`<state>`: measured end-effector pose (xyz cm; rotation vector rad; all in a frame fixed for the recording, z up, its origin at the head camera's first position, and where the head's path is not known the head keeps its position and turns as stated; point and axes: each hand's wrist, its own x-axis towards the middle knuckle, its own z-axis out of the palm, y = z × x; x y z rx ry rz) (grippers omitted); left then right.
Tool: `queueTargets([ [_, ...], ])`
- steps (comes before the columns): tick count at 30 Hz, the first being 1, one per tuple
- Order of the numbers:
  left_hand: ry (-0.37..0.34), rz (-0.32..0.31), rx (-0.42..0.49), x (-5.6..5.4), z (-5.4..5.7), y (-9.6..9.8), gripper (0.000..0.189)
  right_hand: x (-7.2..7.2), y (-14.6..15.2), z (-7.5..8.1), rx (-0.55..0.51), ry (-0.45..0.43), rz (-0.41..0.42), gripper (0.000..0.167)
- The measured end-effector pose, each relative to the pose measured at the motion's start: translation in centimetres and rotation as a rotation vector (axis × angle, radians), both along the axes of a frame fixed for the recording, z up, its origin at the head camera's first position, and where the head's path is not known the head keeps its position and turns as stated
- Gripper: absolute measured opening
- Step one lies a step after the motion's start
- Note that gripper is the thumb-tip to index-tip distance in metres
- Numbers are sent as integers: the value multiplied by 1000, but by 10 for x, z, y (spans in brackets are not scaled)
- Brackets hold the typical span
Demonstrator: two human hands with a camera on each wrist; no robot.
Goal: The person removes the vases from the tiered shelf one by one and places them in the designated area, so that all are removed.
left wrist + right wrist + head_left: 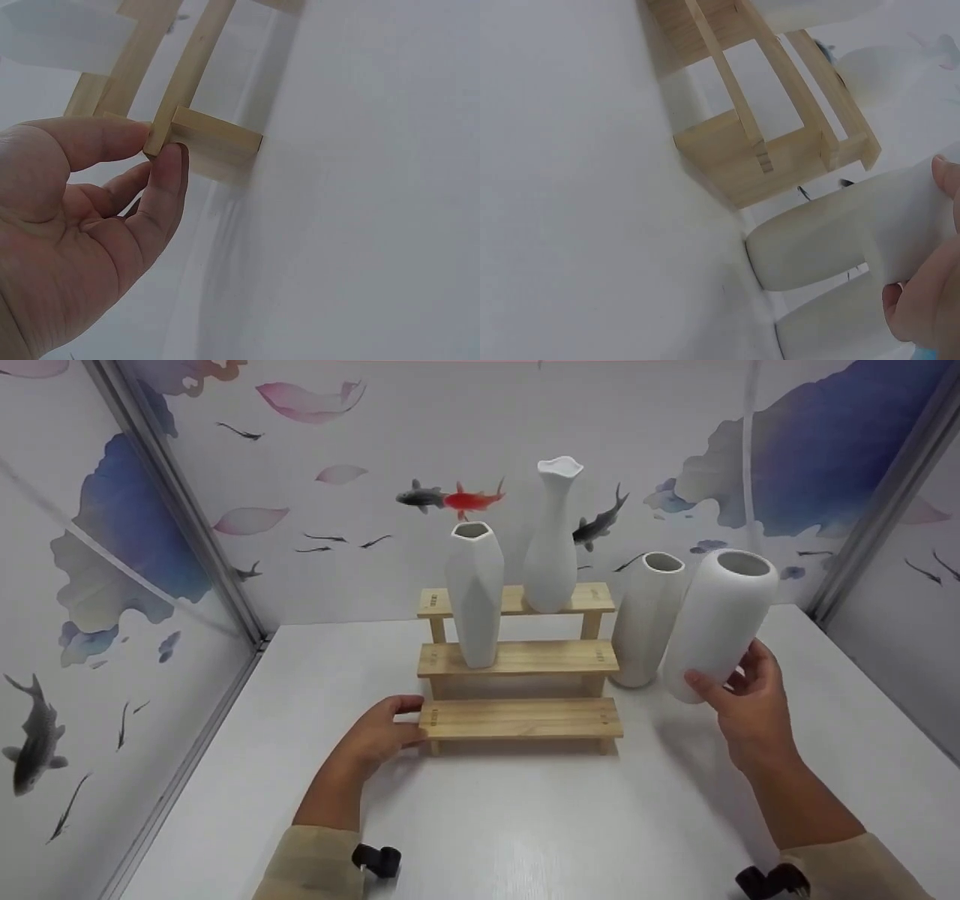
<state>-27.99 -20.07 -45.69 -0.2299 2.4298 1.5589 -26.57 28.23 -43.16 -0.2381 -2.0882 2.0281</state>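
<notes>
My left hand (382, 735) pinches the left end of the lowest board of a three-tier wooden stand (517, 720). In the left wrist view, its thumb and fingertips (166, 169) sit on either side of the board end. My right hand (757, 709) grips a smooth white vase (724, 622) near its lower part, slightly tilted and raised off the table. Close behind it, a white vase with a slanted mouth (649, 622) stands beside the stand. A faceted white vase (475, 592) is on the middle tier; a wavy-rimmed vase (551, 547) is on the top tier.
Low in the right wrist view, another white vase (840, 322) stands on the table, hidden in the head view by the held one. The white table (510, 825) is bounded by a back panel (420, 427) painted with fish and petals, and by side panels with metal posts.
</notes>
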Motion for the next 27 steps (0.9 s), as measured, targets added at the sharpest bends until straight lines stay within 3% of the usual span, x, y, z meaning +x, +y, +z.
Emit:
queueTargets([
  [7, 21, -20, 35, -2, -3, -2, 66, 0, 19, -9, -139, 62, -118, 114],
  [27, 13, -10, 11, -1, -4, -2, 65, -13, 67, -30, -246, -18, -299, 113],
])
